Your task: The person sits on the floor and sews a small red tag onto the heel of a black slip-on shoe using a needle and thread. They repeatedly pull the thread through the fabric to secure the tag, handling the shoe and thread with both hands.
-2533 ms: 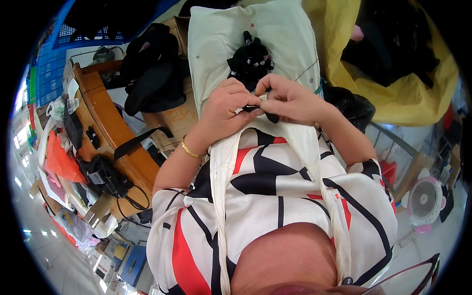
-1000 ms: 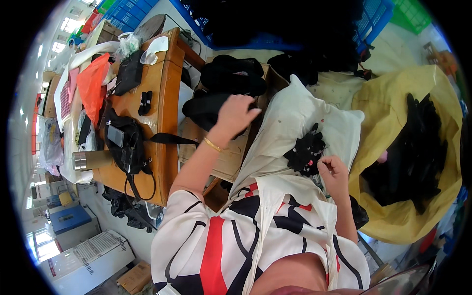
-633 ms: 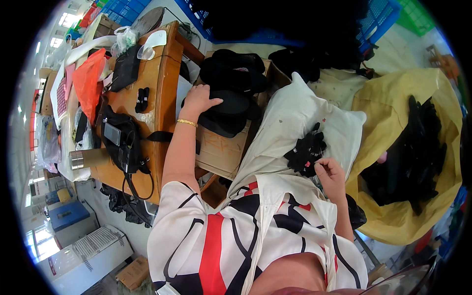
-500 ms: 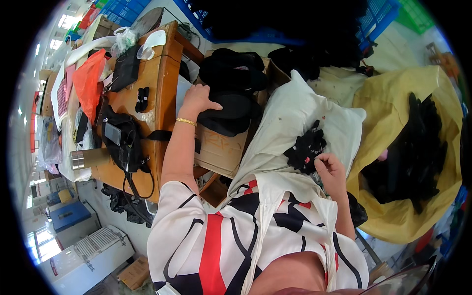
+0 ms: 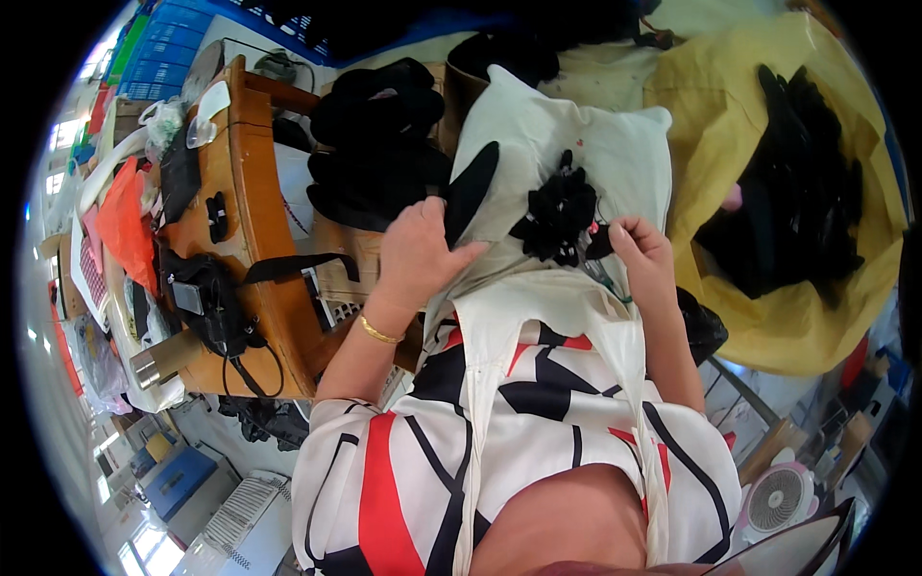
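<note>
My left hand (image 5: pixel 423 245) is closed round the near end of a flat, elongated black shoe (image 5: pixel 472 192), holding it tilted above the left side of a white cloth bundle (image 5: pixel 615 139). To its left lies a stack of similar black shoes (image 5: pixel 365 187) on cardboard. On the bundle rests a cluster of small black ornaments (image 5: pixel 557 216) with tiny pink-red and pale spots. At that cluster's right edge, my right hand (image 5: pixel 642 252) pinches a small black ornament (image 5: pixel 600 242) between thumb and fingertips; its exact shape is partly hidden.
A yellow sack (image 5: pixel 672 96) at right holds many black items. On the left, a wooden table (image 5: pixel 254 192) carries a black bag (image 5: pixel 211 298) with a hanging strap and a steel flask (image 5: pixel 158 360). A blue crate (image 5: pixel 168 53) stands far left, a fan (image 5: pixel 778 499) lower right.
My left hand has moved right and nearer from the stack, bringing one black shoe over the white bundle. My right hand keeps its pinch beside the ornaments. The whole view has shifted.
</note>
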Tool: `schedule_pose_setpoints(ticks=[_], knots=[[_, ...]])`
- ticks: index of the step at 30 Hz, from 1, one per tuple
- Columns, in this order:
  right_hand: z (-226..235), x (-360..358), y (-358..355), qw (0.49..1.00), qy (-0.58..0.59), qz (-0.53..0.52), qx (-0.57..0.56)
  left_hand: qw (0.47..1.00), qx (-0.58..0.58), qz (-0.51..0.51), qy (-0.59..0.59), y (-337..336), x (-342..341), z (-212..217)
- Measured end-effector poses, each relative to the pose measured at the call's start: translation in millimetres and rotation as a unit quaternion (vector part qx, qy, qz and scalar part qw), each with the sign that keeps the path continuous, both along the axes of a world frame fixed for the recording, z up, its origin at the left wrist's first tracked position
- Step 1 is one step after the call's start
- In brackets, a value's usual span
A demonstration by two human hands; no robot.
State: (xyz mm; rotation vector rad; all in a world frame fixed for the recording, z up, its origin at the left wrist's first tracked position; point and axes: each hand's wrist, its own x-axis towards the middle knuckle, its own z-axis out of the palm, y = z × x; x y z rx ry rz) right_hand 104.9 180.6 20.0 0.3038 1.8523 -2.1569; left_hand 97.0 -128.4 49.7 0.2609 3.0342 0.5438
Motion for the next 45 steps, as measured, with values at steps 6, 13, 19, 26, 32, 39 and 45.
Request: schedule_pose_setpoints(ticks=[6, 13, 19, 26, 32, 39, 45], knots=[[6.3, 2.8, 4.8, 1.000, -0.007, 0.006, -0.011, 0.897, 0.361, 0.129, -0.218, 29.0, 22.2, -35.7], [6.6, -7.3, -15.0, 0.999, 0.012, -0.036, -0.037, 0.440, 0.828, 0.193, -0.290, 44.7, 26.1, -54.8], [-3.0, -14.7, -67.1, 0.995, 0.044, 0.063, 0.063, 0.536, 0.772, 0.233, -0.249, 73.0, 29.7, -36.5], [6.5, -10.5, -75.7, 0.964, 0.136, 0.156, 0.166, 0.432, 0.799, 0.308, -0.283, 65.6, 22.8, -38.0], [-2.2, -14.2, -70.6, 0.990, 0.020, 0.129, 0.051, 0.486, 0.783, 0.301, -0.244, 73.4, 23.9, -36.0], [7.2, -19.8, -74.3, 0.983, -0.043, 0.168, 0.059, 0.449, 0.753, 0.406, -0.256, 65.9, 24.1, -54.3], [9.7, -21.8, -78.9, 0.967, 0.015, 0.197, 0.159, 0.428, 0.783, 0.378, -0.248, 67.6, 24.3, -51.7]])
